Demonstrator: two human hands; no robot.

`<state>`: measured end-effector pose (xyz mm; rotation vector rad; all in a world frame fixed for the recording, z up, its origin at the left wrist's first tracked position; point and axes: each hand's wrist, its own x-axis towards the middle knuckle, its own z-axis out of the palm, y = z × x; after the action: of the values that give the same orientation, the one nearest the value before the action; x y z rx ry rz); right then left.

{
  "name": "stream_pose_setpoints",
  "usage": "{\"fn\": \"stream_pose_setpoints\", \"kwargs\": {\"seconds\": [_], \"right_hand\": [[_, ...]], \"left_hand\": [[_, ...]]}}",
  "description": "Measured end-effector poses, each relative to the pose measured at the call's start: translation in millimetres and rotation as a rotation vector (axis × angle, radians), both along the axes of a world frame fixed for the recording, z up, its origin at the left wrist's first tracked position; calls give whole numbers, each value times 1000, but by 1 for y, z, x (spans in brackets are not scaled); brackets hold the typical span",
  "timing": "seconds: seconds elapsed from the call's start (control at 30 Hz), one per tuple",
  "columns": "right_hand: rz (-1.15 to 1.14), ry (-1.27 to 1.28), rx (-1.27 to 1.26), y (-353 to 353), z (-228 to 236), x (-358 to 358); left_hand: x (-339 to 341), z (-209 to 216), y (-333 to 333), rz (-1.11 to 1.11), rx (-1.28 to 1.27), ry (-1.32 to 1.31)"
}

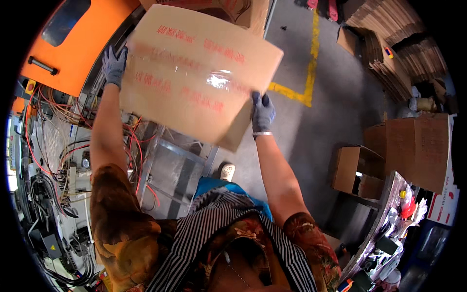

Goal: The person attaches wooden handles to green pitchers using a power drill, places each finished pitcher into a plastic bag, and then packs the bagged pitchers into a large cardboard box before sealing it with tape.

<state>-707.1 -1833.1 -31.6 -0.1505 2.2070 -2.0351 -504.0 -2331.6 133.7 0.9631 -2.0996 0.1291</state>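
Note:
A large brown cardboard box (pixel 185 109), with red print and clear tape across its upper face, is held out in front of me between both hands. My left hand (pixel 115 67), in a grey-blue glove, presses on the box's left side, its fingers pointing away from me. On the opposite side, my right hand (pixel 263 114) wears a matching glove and grips the edge near the right corner. The tips of the right fingers are partly hidden by the box, as is its underside.
Orange machinery (pixel 80 39) with hoses and cables lines the left. A metal frame (pixel 180 152) stands below the box. Flattened cardboard stacks (pixel 386 63) lie far right, with an open carton (pixel 357 170) nearer. A cluttered bench (pixel 384 228) is at lower right. Yellow tape (pixel 309 73) marks the floor.

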Motion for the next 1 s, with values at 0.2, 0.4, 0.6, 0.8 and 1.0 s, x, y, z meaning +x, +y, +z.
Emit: {"fn": "stream_pose_setpoints", "kwargs": {"seconds": [0.2,0.4,0.6,0.8,1.0], "right_hand": [[232,-802,-113,-57,-35,-57],[526,-846,-322,-113,-15,-24],[588,-812,-241,-95,-66,-65],[434,-389,263,50,-110,-73],[-60,-889,329,445,-217,-35]], "left_hand": [[24,-224,160,8,1258,1139],[-38,-254,178,-334,428,-908],[-56,-278,189,-478,99,-915],[-9,-318,171,-631,-19,-1230],[-29,-350,319,-135,1174,-1050]]}}
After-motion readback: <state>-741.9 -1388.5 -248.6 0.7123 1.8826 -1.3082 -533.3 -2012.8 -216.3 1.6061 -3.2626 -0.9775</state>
